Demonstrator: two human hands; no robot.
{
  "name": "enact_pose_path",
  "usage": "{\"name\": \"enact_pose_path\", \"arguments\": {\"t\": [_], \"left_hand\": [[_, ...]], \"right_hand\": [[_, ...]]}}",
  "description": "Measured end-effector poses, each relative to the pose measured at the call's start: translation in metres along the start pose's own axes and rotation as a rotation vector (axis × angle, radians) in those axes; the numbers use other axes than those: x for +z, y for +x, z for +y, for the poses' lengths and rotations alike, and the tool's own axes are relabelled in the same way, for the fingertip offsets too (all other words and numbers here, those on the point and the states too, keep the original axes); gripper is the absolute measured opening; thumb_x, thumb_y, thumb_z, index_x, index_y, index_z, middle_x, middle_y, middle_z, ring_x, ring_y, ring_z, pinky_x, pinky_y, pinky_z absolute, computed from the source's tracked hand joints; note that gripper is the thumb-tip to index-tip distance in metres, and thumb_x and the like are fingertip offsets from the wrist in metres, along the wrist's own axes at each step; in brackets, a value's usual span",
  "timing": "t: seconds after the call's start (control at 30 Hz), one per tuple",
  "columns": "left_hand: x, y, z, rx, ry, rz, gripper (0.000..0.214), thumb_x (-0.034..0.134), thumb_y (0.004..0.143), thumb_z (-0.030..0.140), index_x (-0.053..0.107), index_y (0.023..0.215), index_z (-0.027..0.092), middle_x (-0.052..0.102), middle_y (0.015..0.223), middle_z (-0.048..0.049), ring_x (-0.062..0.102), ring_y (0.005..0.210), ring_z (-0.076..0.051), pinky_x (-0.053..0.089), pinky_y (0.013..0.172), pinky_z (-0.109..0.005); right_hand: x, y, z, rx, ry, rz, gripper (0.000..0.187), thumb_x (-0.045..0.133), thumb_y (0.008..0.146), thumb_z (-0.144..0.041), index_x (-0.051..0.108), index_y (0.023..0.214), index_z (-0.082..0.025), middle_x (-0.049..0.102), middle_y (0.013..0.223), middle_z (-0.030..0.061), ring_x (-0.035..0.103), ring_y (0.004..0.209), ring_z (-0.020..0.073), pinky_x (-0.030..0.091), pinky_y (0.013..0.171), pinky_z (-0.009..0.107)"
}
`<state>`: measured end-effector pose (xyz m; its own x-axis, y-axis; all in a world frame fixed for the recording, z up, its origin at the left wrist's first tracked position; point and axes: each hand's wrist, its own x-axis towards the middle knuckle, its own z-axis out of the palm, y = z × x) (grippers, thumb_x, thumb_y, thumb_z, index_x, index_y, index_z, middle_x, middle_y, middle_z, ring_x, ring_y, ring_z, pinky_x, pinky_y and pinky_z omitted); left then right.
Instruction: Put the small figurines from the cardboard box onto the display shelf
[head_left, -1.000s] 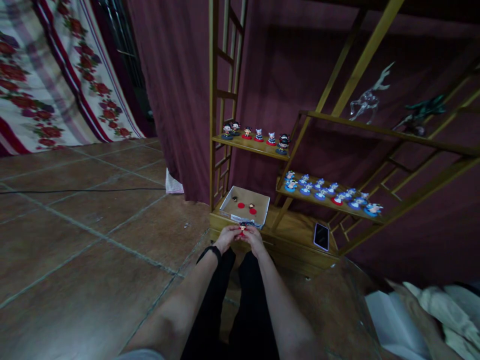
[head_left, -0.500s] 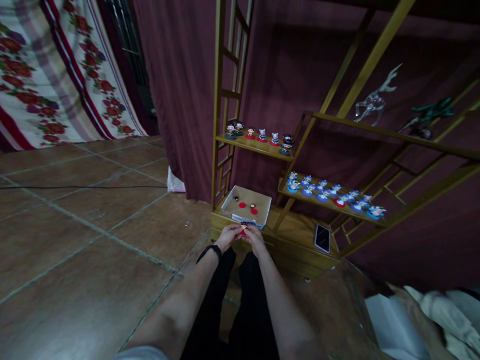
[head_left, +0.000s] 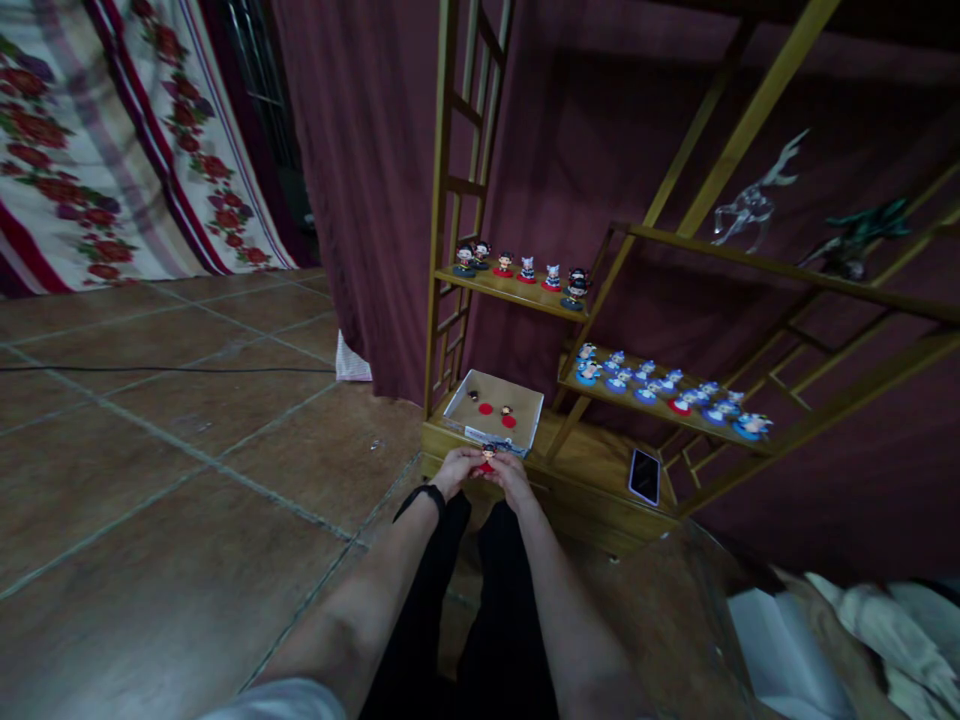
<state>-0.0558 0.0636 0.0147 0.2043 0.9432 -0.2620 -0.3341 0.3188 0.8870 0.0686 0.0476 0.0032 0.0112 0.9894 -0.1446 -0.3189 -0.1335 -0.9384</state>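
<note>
A small figurine [head_left: 489, 456] with dark hair and a red base is held upright between my two hands. My left hand [head_left: 459, 470] grips it from the left, fingers closed. From the right, my right hand [head_left: 511, 474] is closed on the same figurine. Just beyond them, an open box [head_left: 459, 408] rests on the low shelf. Inside lie red discs [head_left: 508, 422] and small dark-haired figurine parts [head_left: 506, 410].
Several figurines [head_left: 527, 270] stand on the upper left shelf and several blue ones [head_left: 646, 388] on the middle shelf. A phone [head_left: 644, 476] lies at the lower right. A clear deer-like ornament [head_left: 746, 212] and a dark green ornament [head_left: 862, 235] stand higher up.
The view has shifted very slightly. Both hands keep holding the figurine in almost the same place, and it appears turned a little more upright.
</note>
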Motion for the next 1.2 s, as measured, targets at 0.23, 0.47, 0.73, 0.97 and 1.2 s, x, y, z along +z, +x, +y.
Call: {"name": "enact_pose_path", "arguments": {"t": [0.23, 0.47, 0.73, 0.97, 1.2], "left_hand": [[0.000, -0.001, 0.002, -0.018, -0.037, 0.003, 0.012, 0.070, 0.064, 0.014, 0.067, 0.075, 0.009, 0.065, 0.063, -0.0061, 0.055, 0.047, -0.006, 0.045, 0.049, -0.017], [-0.001, -0.001, 0.001, -0.021, -0.058, 0.003, 0.015, 0.071, 0.063, 0.013, 0.067, 0.077, 0.009, 0.066, 0.066, -0.0071, 0.056, 0.049, -0.007, 0.047, 0.051, -0.018], [-0.001, -0.001, 0.001, -0.010, -0.043, -0.006, 0.018, 0.073, 0.058, 0.011, 0.069, 0.075, 0.009, 0.067, 0.068, -0.0080, 0.057, 0.051, -0.008, 0.046, 0.051, -0.018], [0.000, -0.001, 0.000, 0.003, -0.017, -0.009, 0.013, 0.068, 0.060, 0.006, 0.069, 0.072, 0.009, 0.066, 0.062, -0.0062, 0.055, 0.047, -0.007, 0.042, 0.048, -0.017], [-0.001, 0.000, -0.001, 0.010, -0.017, -0.011, 0.015, 0.069, 0.059, 0.007, 0.068, 0.074, 0.010, 0.066, 0.065, -0.0062, 0.056, 0.050, -0.008, 0.043, 0.049, -0.018]], "right_hand": [[0.001, 0.000, -0.003, 0.004, 0.043, 0.018, 0.028, 0.069, 0.061, -0.032, 0.063, 0.083, -0.016, 0.068, 0.070, 0.0028, 0.064, 0.059, 0.0138, 0.051, 0.056, 0.025], [0.004, -0.009, -0.007, -0.014, 0.073, -0.003, 0.027, 0.068, 0.062, -0.030, 0.063, 0.085, -0.017, 0.069, 0.074, 0.0026, 0.065, 0.064, 0.0147, 0.052, 0.060, 0.027], [0.006, -0.013, -0.011, -0.039, 0.063, 0.012, 0.027, 0.070, 0.059, -0.029, 0.061, 0.082, -0.018, 0.068, 0.076, 0.0019, 0.064, 0.065, 0.0145, 0.052, 0.063, 0.028], [0.004, -0.011, -0.005, -0.052, 0.043, -0.006, 0.027, 0.070, 0.058, -0.028, 0.061, 0.081, -0.017, 0.067, 0.077, 0.0009, 0.064, 0.064, 0.0128, 0.051, 0.064, 0.027], [0.004, -0.011, -0.006, -0.060, 0.053, 0.012, 0.031, 0.073, 0.054, -0.028, 0.061, 0.080, -0.017, 0.067, 0.080, 0.0026, 0.064, 0.069, 0.0152, 0.052, 0.068, 0.031]]}}
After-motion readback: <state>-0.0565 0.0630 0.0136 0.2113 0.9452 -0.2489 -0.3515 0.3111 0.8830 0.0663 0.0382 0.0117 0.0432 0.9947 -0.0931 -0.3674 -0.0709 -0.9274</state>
